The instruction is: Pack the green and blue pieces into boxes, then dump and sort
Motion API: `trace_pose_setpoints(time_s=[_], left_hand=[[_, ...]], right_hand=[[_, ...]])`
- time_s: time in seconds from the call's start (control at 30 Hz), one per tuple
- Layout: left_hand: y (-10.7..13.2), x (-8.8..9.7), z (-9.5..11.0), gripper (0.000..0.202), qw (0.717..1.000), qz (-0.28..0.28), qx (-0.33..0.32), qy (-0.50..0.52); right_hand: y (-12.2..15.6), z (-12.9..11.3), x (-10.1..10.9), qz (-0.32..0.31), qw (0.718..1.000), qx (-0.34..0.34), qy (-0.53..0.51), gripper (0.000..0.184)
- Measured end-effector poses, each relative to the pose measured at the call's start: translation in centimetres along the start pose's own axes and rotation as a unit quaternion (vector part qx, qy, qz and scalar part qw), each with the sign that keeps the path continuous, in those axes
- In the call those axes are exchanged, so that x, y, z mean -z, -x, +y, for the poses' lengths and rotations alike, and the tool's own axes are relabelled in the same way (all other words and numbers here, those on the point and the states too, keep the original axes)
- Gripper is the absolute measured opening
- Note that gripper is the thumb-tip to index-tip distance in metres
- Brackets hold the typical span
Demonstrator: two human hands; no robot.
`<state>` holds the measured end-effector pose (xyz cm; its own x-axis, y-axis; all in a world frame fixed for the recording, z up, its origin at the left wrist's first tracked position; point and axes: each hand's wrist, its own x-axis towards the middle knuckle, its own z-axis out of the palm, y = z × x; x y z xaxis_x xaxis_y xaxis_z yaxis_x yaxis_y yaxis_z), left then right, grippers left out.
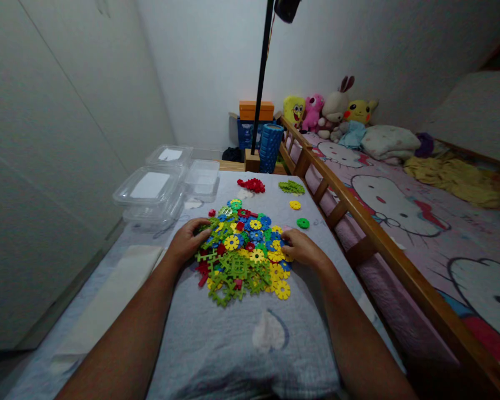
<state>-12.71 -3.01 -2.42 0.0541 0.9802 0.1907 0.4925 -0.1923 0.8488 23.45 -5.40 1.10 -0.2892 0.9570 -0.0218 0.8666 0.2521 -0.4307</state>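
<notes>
A mixed pile of plastic building pieces [241, 261] lies on the cloth-covered table: lime-green notched lattices, yellow, blue and green slotted discs, and some red parts. My left hand [189, 240] rests at the pile's left edge, thumb and fingers curled in among lime-green pieces; whatever is in its grasp is hidden. At the right edge, my right hand [302, 247] has its fingers bent against yellow and blue discs, and I cannot make out what they pinch. Beyond the pile sit a red cluster [253, 185], a lime-green heap [291, 187], a yellow disc [295, 205] and a green disc [303, 223].
Clear plastic boxes with lids [150, 189] are stacked at the back left, beside a clear tub [202, 175]. A pale flat sheet [112, 294] lies left. A wooden bed rail [358, 233] borders the right side. A black pole [261, 78] stands behind the table.
</notes>
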Motion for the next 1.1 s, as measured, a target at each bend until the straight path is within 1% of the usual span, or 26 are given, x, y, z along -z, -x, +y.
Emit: trace_pose_setpoints(time_s=[0.2,0.27,0.33,0.43,0.53,0.6,0.67,0.73,0.8,0.93,1.03,1.1], left_hand=[[-0.3,-0.1,-0.7,0.050,1.000,0.006,-0.011,-0.004],[-0.3,-0.1,-0.8,0.050,1.000,0.006,-0.012,-0.010],[-0.3,-0.1,-1.0,0.052,1.000,0.008,-0.010,-0.013],[-0.4,-0.1,-1.3,0.053,1.000,0.008,-0.005,-0.012],[-0.4,-0.3,-1.8,0.053,1.000,0.001,-0.003,-0.008],[-0.4,-0.3,-1.9,0.054,1.000,-0.001,-0.003,-0.007],[-0.4,-0.3,-2.0,0.055,1.000,0.002,-0.003,-0.006],[-0.4,-0.2,-1.9,0.055,1.000,0.003,-0.001,-0.010],[-0.4,-0.2,-1.8,0.055,1.000,0.003,0.003,-0.015],[-0.4,-0.1,-1.6,0.056,1.000,0.008,0.003,-0.016],[-0.4,-0.1,-1.6,0.056,1.000,0.008,0.003,-0.018],[-0.4,-0.1,-1.6,0.055,1.000,0.007,0.004,-0.021]], right_hand=[[0.7,0.6,0.0,0.031,0.996,-0.015,-0.082,0.025],[0.9,0.8,-0.1,0.040,0.990,-0.040,-0.127,0.027],[1.1,1.0,-0.1,0.038,0.976,-0.070,-0.201,0.029],[1.8,1.8,0.9,0.028,0.947,-0.085,-0.307,0.033],[3.4,3.1,2.9,0.054,0.929,-0.106,-0.349,0.028],[4.8,4.3,4.1,0.080,0.927,-0.132,-0.342,0.026],[6.0,5.6,4.5,0.089,0.930,-0.155,-0.320,0.023],[7.0,6.6,4.2,0.088,0.935,-0.168,-0.301,0.020],[7.5,7.3,3.4,0.084,0.939,-0.173,-0.286,0.018],[7.7,7.8,2.2,0.071,0.954,-0.182,-0.228,0.017],[7.8,8.0,2.3,0.095,0.965,-0.182,-0.164,0.022],[8.0,8.1,2.6,0.086,0.970,-0.173,-0.146,0.026]])
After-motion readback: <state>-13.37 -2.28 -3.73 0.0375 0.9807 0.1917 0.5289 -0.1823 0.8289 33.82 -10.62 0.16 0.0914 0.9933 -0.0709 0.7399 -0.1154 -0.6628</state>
